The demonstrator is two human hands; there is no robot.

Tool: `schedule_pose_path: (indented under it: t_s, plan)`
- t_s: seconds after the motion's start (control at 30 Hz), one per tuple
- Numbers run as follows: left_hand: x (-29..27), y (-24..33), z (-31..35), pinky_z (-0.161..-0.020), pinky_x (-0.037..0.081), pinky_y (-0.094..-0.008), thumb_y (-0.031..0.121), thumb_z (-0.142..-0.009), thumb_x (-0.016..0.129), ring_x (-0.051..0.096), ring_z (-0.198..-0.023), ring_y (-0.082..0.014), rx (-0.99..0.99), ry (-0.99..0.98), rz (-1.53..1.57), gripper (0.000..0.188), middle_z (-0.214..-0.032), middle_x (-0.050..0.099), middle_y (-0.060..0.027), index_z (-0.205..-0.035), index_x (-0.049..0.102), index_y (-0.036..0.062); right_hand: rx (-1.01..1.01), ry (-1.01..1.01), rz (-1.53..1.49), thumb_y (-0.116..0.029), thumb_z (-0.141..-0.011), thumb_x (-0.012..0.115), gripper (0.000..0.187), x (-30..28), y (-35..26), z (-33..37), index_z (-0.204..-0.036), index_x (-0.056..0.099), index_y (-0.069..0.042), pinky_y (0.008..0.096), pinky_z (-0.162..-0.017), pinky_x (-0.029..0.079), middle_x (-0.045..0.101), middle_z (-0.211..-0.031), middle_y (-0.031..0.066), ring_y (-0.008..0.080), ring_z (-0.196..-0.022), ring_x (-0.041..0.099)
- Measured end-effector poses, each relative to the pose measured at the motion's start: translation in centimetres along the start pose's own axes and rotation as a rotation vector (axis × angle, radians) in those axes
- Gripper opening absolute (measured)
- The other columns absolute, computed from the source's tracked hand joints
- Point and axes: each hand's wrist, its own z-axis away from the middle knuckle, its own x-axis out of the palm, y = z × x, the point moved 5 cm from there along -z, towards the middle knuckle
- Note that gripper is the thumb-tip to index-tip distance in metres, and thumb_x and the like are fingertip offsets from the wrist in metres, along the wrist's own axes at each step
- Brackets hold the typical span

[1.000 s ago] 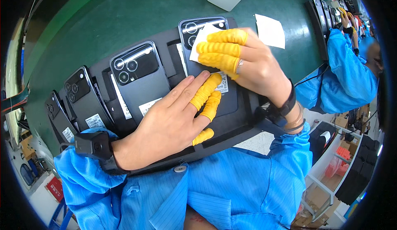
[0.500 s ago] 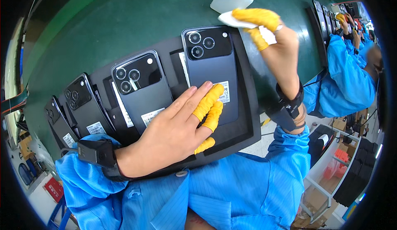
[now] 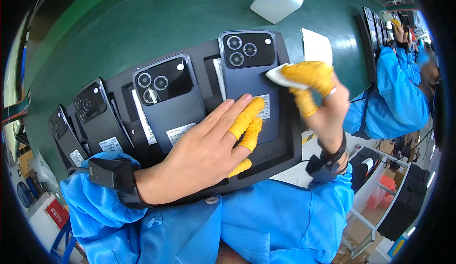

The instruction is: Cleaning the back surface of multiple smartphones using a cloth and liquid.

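Observation:
My left hand [image 3: 204,143] lies flat across the rightmost dark blue smartphone [image 3: 237,81], fingers extended and partly covering its white label [image 3: 264,106]. Yellow finger cots cover several of its fingers. Between the yellow-covered fingers of my right hand [image 3: 316,86], a folded white wipe [image 3: 281,77] is pinched, its tip at the phone's right edge below the camera panel. The phone rests back up in a black foam tray [image 3: 290,121]. Left of it in the tray are a second smartphone [image 3: 166,109], a third smartphone [image 3: 102,117] and a fourth smartphone [image 3: 69,138].
A white square bottle [image 3: 277,2] with a metal top stands on the green table [image 3: 156,17] beyond the tray. A white sheet [image 3: 317,46] lies right of the tray. Farther right sits a person in blue [image 3: 399,88] beside another phone tray [image 3: 369,38].
My right hand has come down and left with the wipe, from near the bottle to the phone's right edge. The white sheet on the table is now uncovered. My left hand stays on the phone.

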Motion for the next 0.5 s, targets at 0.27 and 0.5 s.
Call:
schedule_pose_path:
  t_s: [0.27, 0.5]
  plan:
    - [0.4, -0.2, 0.0, -0.105, 0.041, -0.0409, 0.018, -0.066, 0.06, 0.047, -0.125, -0.0353, 0.075, 0.001, -0.002, 0.043, -0.128, 0.051, -0.0267, -0.102, 0.061, -0.0059, 0.078, 0.243, -0.113, 0.003, -0.075, 0.067, 0.028, -1.1, 3.1, -3.7, -0.103, 0.066, 0.0, 0.0281, -0.082, 0.047, 0.069, -0.103, 0.009, 0.0171, -0.093, 0.064]
    - [0.5, -0.2, 0.1, -0.106, 0.04, -0.0401, 0.022, -0.067, 0.061, 0.047, -0.125, -0.0342, 0.071, 0.0, -0.01, 0.044, -0.128, 0.05, -0.0281, -0.102, 0.061, -0.0047, -0.464, -0.009, 0.197, -0.001, -0.066, 0.073, 0.029, 3.5, -1.2, -7.3, -0.095, 0.069, -0.001, 0.0364, -0.083, 0.051, 0.069, -0.091, 0.0102, 0.0264, -0.087, 0.066]
